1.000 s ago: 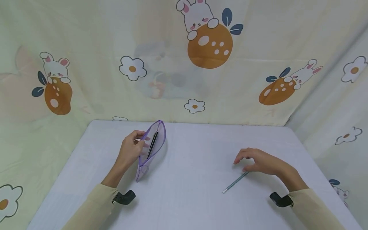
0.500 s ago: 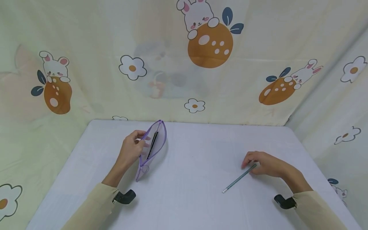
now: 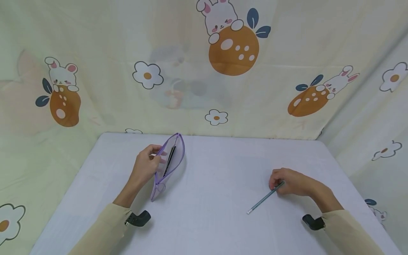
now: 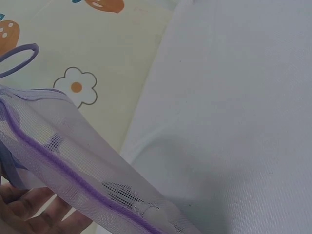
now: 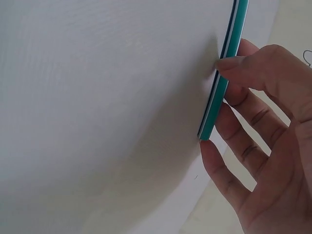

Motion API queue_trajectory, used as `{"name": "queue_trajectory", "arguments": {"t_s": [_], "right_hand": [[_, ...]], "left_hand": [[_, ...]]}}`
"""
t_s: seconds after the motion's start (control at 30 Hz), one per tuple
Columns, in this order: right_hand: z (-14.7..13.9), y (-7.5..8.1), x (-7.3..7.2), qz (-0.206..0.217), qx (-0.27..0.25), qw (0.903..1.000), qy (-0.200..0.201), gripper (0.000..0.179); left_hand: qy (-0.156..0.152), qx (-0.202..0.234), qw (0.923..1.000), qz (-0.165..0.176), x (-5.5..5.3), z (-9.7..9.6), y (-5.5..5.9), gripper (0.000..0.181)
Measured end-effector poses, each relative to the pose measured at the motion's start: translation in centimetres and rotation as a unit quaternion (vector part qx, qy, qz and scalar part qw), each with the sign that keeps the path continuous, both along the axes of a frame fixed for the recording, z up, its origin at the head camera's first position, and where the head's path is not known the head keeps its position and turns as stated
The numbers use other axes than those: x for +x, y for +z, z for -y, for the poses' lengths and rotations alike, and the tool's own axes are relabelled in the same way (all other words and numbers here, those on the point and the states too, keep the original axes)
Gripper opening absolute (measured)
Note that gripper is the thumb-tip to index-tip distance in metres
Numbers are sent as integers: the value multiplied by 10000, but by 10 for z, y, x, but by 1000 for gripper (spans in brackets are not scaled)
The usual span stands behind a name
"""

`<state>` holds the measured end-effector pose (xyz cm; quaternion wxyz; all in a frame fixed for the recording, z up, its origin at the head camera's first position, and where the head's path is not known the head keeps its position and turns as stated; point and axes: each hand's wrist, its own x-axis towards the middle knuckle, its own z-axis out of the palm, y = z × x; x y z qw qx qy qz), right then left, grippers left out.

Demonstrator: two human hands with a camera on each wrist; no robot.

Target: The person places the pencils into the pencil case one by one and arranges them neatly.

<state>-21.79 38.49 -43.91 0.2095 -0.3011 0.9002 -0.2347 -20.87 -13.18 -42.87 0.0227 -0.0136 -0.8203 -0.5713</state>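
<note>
My left hand point(image 3: 147, 163) grips the left edge of a purple-trimmed mesh zip pouch point(image 3: 158, 191), whose mouth gapes toward the head camera. Black pens point(image 3: 169, 161) lie inside it. In the left wrist view, the sheer mesh pouch point(image 4: 73, 141) with its purple seam covers part of the left hand's fingers point(image 4: 34, 204). At the right, my right hand point(image 3: 291, 182) pinches the far end of a green pencil point(image 3: 264, 202). The pencil slants down toward its pale tip. Close up in the right wrist view, the thumb presses the striped pencil point(image 5: 222, 87) against the fingers.
A white-covered table point(image 3: 210, 212) lies under both hands. Behind it hangs a cream curtain point(image 3: 178, 99) printed with rabbits and flowers, and more curtain point(image 3: 360, 156) runs along the right side. Each wrist carries a small black camera point(image 3: 138, 219).
My right hand has moved slightly right and toward me, and its fingers have closed on the end of the pencil. The left hand and pouch have stayed in place.
</note>
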Motion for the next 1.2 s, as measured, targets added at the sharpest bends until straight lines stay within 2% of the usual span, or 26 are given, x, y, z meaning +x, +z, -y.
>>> {"name": "queue_trajectory", "arguments": {"t_s": [0.23,0.4,0.63,0.77,0.97,1.2], "right_hand": [[5,2,-1,-82,253,9996,124,34],[5,6,0,-203,361,9991,127,32],[7,12,0,-715,726,9946,219,33],[9,12,0,-843,884,9923,202,33],[11,12,-2,-1082,962,9890,316,33],[14,20,-4,-1332,862,9868,328,31]], "left_hand": [[-7,35,10000,6,0,1,0,33],[70,-160,9998,5,0,0,0,31],[111,-193,9998,24,0,0,0,31],[125,-177,9998,53,-1,0,0,31],[144,-214,9997,59,0,0,0,30],[131,-173,9997,91,0,-1,0,33]]}}
